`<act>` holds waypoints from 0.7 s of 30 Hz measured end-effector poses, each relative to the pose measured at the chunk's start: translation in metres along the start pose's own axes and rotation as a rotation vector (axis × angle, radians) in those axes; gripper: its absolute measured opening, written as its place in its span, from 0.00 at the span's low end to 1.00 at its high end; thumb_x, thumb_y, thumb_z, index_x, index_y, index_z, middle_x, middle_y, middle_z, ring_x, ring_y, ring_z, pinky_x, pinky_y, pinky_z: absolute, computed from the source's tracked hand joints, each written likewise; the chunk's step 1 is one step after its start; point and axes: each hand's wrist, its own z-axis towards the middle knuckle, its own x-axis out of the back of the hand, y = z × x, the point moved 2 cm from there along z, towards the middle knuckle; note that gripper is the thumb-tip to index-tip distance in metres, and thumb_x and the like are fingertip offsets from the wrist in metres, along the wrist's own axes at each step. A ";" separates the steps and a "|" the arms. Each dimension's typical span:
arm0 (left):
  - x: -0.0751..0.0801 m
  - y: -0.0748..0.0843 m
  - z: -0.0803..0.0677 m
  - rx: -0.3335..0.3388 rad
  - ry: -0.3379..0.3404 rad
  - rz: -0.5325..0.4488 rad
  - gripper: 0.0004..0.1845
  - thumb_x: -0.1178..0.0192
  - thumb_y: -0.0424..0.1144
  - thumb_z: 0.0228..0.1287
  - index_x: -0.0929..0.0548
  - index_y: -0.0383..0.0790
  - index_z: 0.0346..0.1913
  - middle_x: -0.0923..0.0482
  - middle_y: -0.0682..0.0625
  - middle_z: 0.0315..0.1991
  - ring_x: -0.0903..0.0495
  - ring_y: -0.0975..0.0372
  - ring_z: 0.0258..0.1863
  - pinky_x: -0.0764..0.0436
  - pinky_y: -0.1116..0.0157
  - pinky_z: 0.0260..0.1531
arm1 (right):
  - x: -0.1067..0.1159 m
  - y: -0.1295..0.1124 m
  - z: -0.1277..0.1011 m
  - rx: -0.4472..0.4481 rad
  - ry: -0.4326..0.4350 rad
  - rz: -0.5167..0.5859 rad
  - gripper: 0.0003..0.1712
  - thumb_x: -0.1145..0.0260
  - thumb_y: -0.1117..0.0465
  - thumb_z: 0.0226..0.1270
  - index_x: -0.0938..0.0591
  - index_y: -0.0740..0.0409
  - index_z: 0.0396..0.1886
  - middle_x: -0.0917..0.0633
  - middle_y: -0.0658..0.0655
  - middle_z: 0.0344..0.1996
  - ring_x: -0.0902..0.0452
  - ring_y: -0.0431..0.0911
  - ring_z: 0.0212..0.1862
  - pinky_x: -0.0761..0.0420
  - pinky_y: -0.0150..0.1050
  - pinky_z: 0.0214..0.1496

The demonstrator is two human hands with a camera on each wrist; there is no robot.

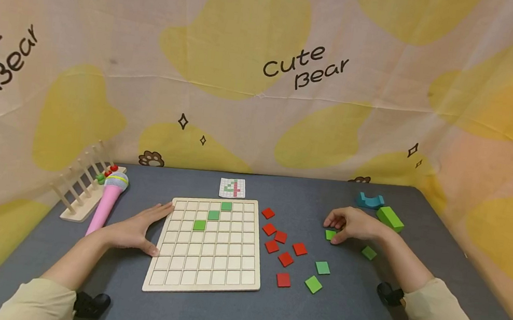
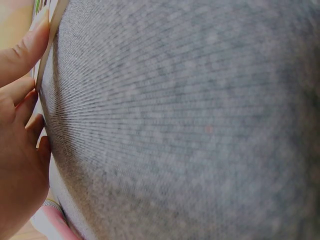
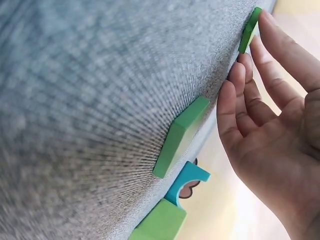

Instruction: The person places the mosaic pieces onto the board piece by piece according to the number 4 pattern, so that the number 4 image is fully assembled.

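My left hand [image 1: 134,228] rests at the left edge of a pale wooden grid board [image 1: 249,279], thumb and fingers spread and touching that edge. Three green squares sit in the board's upper cells, stepping down leftward from the topmost green square [image 1: 226,206]. Right of the board, my right hand [image 1: 358,224] is low over the table, its thumb and a fingertip pinching a small green tile [image 3: 250,31]. Another green tile [image 3: 182,132] lies near that wrist. Closer to the front are two more green tiles, including a bright one [image 1: 313,284].
Several red tiles [image 1: 285,259] lie right of the board. A small patterned card [image 1: 232,188] is behind it. A pink toy microphone [image 1: 106,204] and a wooden peg rack [image 1: 85,199] stand left. A blue arch block [image 1: 370,200] and a green block [image 1: 390,219] sit back right.
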 end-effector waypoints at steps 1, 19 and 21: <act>0.000 0.001 0.000 0.001 -0.001 0.001 0.62 0.24 0.46 0.37 0.46 0.26 0.75 0.54 0.27 0.77 0.60 0.26 0.74 0.56 0.28 0.66 | 0.000 0.000 0.000 0.003 0.001 -0.002 0.20 0.23 0.60 0.52 0.17 0.59 0.45 0.17 0.56 0.39 0.27 0.46 0.44 0.25 0.30 0.45; 0.000 0.002 0.000 0.012 -0.008 -0.009 0.62 0.24 0.45 0.37 0.46 0.27 0.75 0.54 0.27 0.77 0.60 0.27 0.75 0.56 0.29 0.66 | -0.001 -0.002 -0.001 0.019 0.049 -0.057 0.12 0.24 0.64 0.52 0.17 0.58 0.36 0.16 0.54 0.33 0.25 0.43 0.37 0.23 0.32 0.40; 0.000 0.003 0.000 0.008 -0.008 -0.013 0.62 0.24 0.45 0.38 0.46 0.26 0.75 0.55 0.27 0.77 0.60 0.27 0.74 0.56 0.28 0.65 | -0.001 -0.003 -0.001 0.026 0.051 -0.061 0.13 0.24 0.64 0.52 0.17 0.58 0.36 0.17 0.54 0.33 0.25 0.43 0.36 0.23 0.32 0.39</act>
